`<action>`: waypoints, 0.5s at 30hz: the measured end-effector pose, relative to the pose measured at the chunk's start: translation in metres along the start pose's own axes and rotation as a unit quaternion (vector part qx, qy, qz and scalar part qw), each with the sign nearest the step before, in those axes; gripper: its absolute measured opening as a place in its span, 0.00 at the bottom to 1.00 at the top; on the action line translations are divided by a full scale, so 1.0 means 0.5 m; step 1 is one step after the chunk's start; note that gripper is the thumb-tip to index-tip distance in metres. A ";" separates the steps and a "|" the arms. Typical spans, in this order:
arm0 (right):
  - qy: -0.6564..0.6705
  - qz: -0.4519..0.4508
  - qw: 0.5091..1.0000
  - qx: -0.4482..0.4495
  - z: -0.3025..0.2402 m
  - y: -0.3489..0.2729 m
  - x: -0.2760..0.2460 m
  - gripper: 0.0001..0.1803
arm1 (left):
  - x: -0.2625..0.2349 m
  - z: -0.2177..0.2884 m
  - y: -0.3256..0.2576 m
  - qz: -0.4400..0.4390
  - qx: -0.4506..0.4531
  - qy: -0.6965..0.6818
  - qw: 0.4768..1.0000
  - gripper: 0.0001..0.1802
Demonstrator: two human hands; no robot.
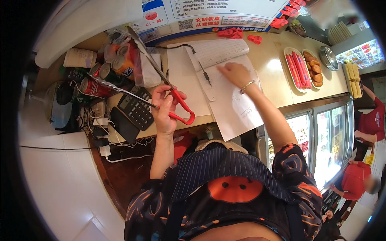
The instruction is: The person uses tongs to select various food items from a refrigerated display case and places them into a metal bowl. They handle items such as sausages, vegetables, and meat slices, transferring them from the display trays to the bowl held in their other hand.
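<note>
My left hand (167, 108) is closed round a pair of metal tongs with a red handle (181, 105). The two long arms of the tongs spread apart toward the upper left, over the drink cans and the calculator (136, 107). Above the paper sheets (237, 114) on the counter is my right hand (235, 75), its fingers curled and slightly blurred, with nothing visible in them. A bracelet circles that wrist. Left of this hand, a black pen (206, 76) on a coiled cord lies on the paper, apart from the fingers. Behind it rests an open notebook (219, 52).
Several cans (122, 64) and tangled cables (100, 124) crowd the left. Red tags (230, 33) lie at the back. Right are a plate of red-wrapped sticks (298, 70), a plate of brown pieces (313, 69), metal bowls (329, 58) and a lit glass-door fridge (329, 132). People in red (357, 180) stand beyond.
</note>
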State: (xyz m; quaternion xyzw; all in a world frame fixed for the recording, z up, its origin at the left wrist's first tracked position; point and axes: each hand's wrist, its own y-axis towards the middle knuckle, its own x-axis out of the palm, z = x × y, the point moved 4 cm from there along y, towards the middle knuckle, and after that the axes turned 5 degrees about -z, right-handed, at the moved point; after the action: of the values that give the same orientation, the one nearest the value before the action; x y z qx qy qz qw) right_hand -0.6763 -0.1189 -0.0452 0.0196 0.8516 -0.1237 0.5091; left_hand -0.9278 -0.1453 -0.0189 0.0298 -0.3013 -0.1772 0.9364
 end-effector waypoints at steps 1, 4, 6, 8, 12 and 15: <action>-0.046 -0.004 0.999 -0.006 -0.031 -0.004 0.016 0.23 | 0.007 -0.006 -0.004 0.004 -0.009 0.003 1.000 0.14; -0.050 0.024 0.996 -0.071 -0.094 0.004 0.050 0.23 | 0.036 -0.016 -0.015 0.002 -0.021 -0.004 1.000 0.13; -0.050 -0.002 0.992 -0.116 -0.083 0.034 0.060 0.21 | 0.048 -0.024 -0.023 -0.001 -0.029 -0.010 1.000 0.12; 0.060 -0.060 0.990 -0.108 -0.074 0.043 0.049 0.17 | 0.046 -0.024 -0.033 0.010 -0.032 -0.009 0.999 0.12; 0.383 -0.140 0.911 -0.068 -0.035 0.024 -0.010 0.11 | 0.041 -0.027 -0.054 0.028 -0.033 -0.007 0.999 0.12; 0.474 -0.101 0.874 -0.050 -0.001 0.011 0.009 0.08 | 0.043 -0.038 -0.062 0.041 -0.044 -0.010 0.998 0.13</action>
State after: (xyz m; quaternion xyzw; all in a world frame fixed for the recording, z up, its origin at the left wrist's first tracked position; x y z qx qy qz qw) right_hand -0.6780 -0.1136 -0.0498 -0.0356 0.9932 -0.1069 0.0299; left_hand -0.9104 -0.1830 -0.0273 -0.0253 -0.3037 -0.1518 0.9403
